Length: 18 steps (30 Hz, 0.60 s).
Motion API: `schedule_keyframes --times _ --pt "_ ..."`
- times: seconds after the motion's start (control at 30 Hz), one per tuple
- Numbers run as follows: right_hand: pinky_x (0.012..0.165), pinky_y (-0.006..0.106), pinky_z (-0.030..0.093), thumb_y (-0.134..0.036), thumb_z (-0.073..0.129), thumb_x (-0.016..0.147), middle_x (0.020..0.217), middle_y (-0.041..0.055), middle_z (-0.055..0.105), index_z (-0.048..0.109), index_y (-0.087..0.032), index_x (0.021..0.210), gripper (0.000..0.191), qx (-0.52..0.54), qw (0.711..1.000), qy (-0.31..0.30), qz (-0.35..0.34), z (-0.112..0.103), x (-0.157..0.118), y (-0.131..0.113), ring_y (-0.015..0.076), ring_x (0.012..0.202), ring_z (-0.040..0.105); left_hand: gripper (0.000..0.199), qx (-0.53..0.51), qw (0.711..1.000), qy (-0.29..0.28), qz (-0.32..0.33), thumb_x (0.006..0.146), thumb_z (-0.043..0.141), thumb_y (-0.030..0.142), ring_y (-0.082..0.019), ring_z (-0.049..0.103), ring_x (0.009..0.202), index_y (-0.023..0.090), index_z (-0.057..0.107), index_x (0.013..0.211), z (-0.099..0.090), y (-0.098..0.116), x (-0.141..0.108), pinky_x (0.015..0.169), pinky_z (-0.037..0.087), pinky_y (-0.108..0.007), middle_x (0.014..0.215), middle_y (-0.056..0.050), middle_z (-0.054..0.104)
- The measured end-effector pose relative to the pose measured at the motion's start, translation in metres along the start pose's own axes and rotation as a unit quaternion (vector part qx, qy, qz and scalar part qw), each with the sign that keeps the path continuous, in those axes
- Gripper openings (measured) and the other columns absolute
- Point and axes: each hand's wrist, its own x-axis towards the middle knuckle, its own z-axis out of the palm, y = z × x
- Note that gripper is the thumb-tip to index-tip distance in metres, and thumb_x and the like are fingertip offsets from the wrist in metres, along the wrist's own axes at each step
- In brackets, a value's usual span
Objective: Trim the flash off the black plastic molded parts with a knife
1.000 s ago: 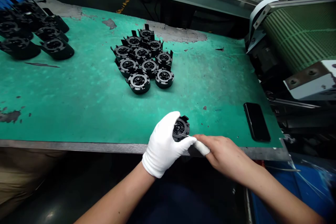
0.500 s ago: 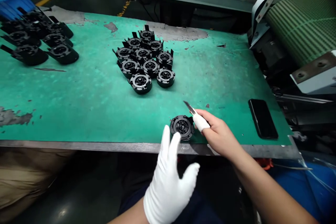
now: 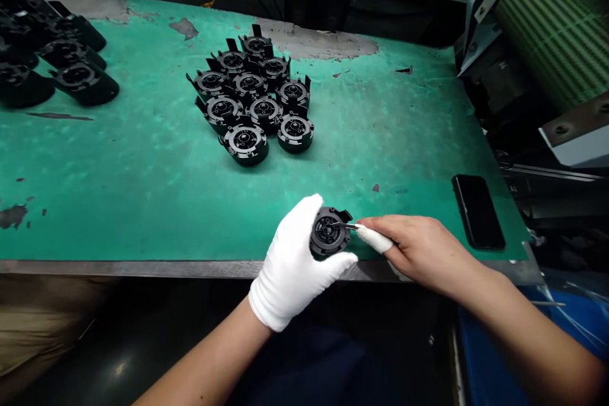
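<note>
A round black plastic part [image 3: 328, 242] with a ringed face and a tab rests near the front edge of the green table. My left hand [image 3: 297, 254], in a white glove, is wrapped round its left side, fingers behind and thumb in front. My right hand [image 3: 419, 247] is bare except for a white cover on the thumb. It grips a craft knife [image 3: 349, 226], whose blade tip lies over the middle of the part's face. Whether the blade touches the plastic I cannot tell.
Several similar black parts [image 3: 250, 84] stand grouped on the table, with more [image 3: 78, 79] at far left. A black phone [image 3: 478, 211] lies at right. A green conveyor belt [image 3: 556, 25] stands at the upper right. Trousers of another person [image 3: 42, 323] show at lower left.
My left hand has moved up from below the table edge and closed round the black part. My right hand has swung the knife from pointing up-left to lying across the part's face.
</note>
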Motion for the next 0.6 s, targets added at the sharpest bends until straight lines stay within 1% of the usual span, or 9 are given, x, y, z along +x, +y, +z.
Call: schedule_keyframes --times 0.07,0.13,0.23,0.3,0.37,0.47,0.53,0.6 --pt "0.088 0.042 0.060 -0.031 0.043 0.101 0.128 0.0048 0.074 0.067 -0.032 0.129 0.037 -0.001 1.000 -0.016 -0.006 -0.002 0.000 0.002 0.0282 0.107 0.073 0.094 0.008 1.000 0.008 0.017 0.078 0.081 0.056 -0.033 0.051 0.138 0.016 0.036 0.151 -0.001 0.000 0.001 0.119 0.043 -0.052 0.148 -0.017 0.053" --pt "0.088 0.043 0.060 -0.029 0.043 0.100 0.129 0.0051 0.074 0.066 -0.031 0.130 0.038 0.013 0.999 -0.037 -0.010 -0.001 -0.002 0.001 0.0294 0.108 0.073 0.089 0.016 0.999 0.015 0.038 0.078 0.079 0.061 -0.034 0.054 0.134 0.018 0.041 0.147 -0.003 0.000 0.001 0.115 0.047 -0.052 0.145 -0.017 0.055" --pt "0.088 0.046 0.060 -0.024 0.042 0.098 0.129 0.0060 0.074 0.064 -0.027 0.132 0.041 0.059 0.997 -0.051 -0.004 0.006 -0.010 -0.006 0.0299 0.107 0.073 0.082 0.018 0.998 0.013 0.056 0.079 0.077 0.064 -0.034 0.058 0.130 0.021 0.045 0.141 -0.006 0.000 0.003 0.108 0.052 -0.050 0.140 -0.016 0.058" --pt "0.087 0.045 0.060 -0.024 0.040 0.099 0.127 0.0054 0.075 0.064 -0.027 0.131 0.040 0.098 0.994 -0.045 0.007 0.012 -0.017 -0.012 0.0286 0.106 0.074 0.080 0.017 0.998 0.011 0.056 0.080 0.076 0.064 -0.034 0.058 0.130 0.021 0.045 0.140 -0.006 0.000 0.003 0.106 0.053 -0.049 0.140 -0.016 0.059" --pt "0.087 0.042 0.060 -0.023 0.040 0.100 0.125 0.0038 0.075 0.063 -0.028 0.131 0.039 0.131 0.991 -0.029 0.018 0.017 -0.023 -0.018 0.0265 0.106 0.074 0.080 0.018 0.999 0.010 0.050 0.081 0.076 0.063 -0.035 0.058 0.130 0.021 0.045 0.140 -0.005 0.000 0.003 0.107 0.052 -0.050 0.140 -0.017 0.058" --pt "0.089 0.039 0.060 -0.023 0.042 0.099 0.127 0.0042 0.075 0.064 -0.029 0.129 0.037 0.147 0.988 0.017 0.038 0.020 -0.029 -0.023 0.0255 0.111 0.073 0.082 0.016 0.999 0.010 0.046 0.080 0.077 0.063 -0.035 0.057 0.130 0.021 0.044 0.142 -0.004 0.000 0.002 0.108 0.051 -0.052 0.141 -0.016 0.058" --pt "0.093 0.043 0.060 -0.023 0.042 0.099 0.129 0.0066 0.073 0.063 -0.027 0.131 0.038 0.125 0.990 0.037 0.053 0.024 -0.031 -0.025 0.0280 0.113 0.072 0.082 0.014 0.999 0.011 0.048 0.080 0.077 0.064 -0.034 0.058 0.130 0.022 0.044 0.142 -0.003 0.000 0.002 0.109 0.050 -0.052 0.141 -0.016 0.058" --pt "0.095 0.050 0.059 -0.022 0.041 0.098 0.132 0.0090 0.071 0.061 -0.025 0.135 0.042 0.097 0.993 0.029 0.059 0.028 -0.032 -0.028 0.0312 0.113 0.072 0.078 0.014 0.999 0.013 0.048 0.081 0.076 0.063 -0.034 0.058 0.129 0.022 0.046 0.140 -0.003 0.000 0.001 0.107 0.052 -0.051 0.139 -0.015 0.059"
